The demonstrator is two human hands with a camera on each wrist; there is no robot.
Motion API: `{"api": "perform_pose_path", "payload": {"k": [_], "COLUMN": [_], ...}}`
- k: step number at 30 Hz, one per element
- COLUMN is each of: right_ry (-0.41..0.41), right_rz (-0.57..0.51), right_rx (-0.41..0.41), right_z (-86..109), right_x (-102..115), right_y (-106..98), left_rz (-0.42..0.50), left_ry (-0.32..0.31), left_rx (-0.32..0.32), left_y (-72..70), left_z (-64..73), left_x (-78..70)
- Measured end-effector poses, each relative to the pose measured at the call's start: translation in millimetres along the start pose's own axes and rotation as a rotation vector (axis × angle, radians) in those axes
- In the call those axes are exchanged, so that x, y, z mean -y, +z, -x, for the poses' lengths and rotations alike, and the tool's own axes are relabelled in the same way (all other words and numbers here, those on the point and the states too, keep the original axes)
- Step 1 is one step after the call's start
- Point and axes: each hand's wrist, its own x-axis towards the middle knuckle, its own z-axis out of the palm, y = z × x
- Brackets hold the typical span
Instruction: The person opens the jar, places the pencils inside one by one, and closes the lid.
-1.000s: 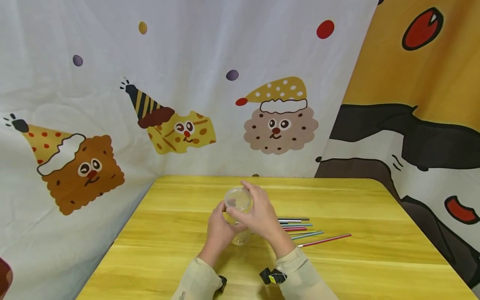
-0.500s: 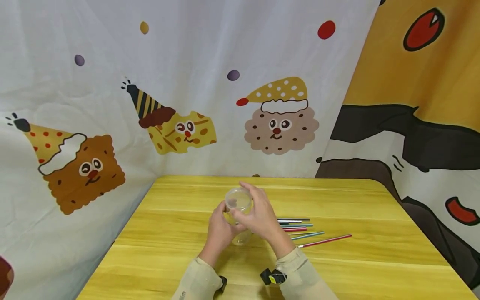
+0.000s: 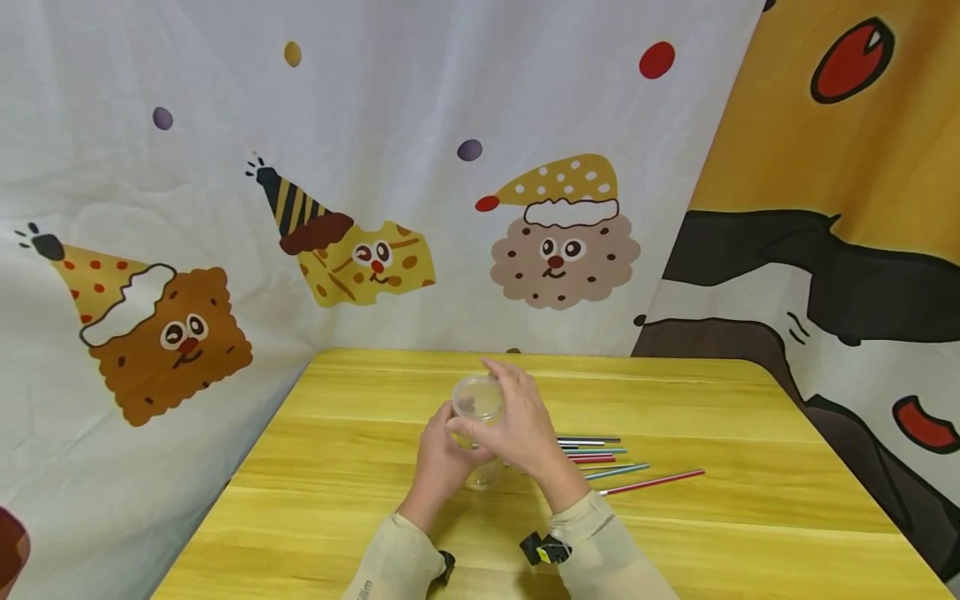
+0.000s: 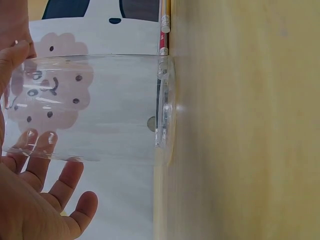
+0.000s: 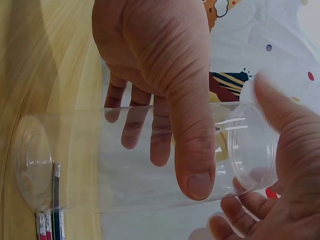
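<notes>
Head view: clear container [image 3: 477, 398] held upright on table [image 3: 360, 417]

Pale sleeves [image 3: 393, 562] frame the foreground; the left hand [image 3: 441, 462], fingers apart, curls round the container's side; the right hand [image 3: 519, 425] grips its rim between thumb and fingers; several pencils [image 3: 592, 459] lie just to its right; behind the table hangs cartoon-printed cloth [image 3: 405, 100].

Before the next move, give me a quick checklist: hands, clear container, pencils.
1. Left hand holding the clear container: ok, thumb in front, fingers behind.
2. Right hand on the container's top end: ok, thumb and fingers around it.
3. Container upright: ok.
4. Pencils lying on the table: ok.
5. Pencils clear of the container's base: cannot tell, right hand hides their near ends in the head view.
6. Lid fully seated, if there is one: cannot tell.
</notes>
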Motion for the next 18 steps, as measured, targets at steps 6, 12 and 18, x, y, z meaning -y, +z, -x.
{"api": "perform_pose_path", "payload": {"k": [6, 12, 18], "right_ry": [0.011, 0.049, 0.187], "right_rz": [-0.077, -0.239, 0.018], "right_rx": [-0.016, -0.034, -0.022], "right_z": [-2.6, -8.5, -29.8], "right_x": [2, -1, -52], "right_y": [-1, -21, -61], "left_rz": [0.003, 0.023, 0.059], "left_ry": [-0.042, -0.064, -0.059], "left_rx": [0.002, 0.0, -0.007], "left_y": [-0.6, 2.5, 0.8], "left_z": [0.5, 1.6, 0.9], "left_x": [-0.4, -1.6, -3.3]}}
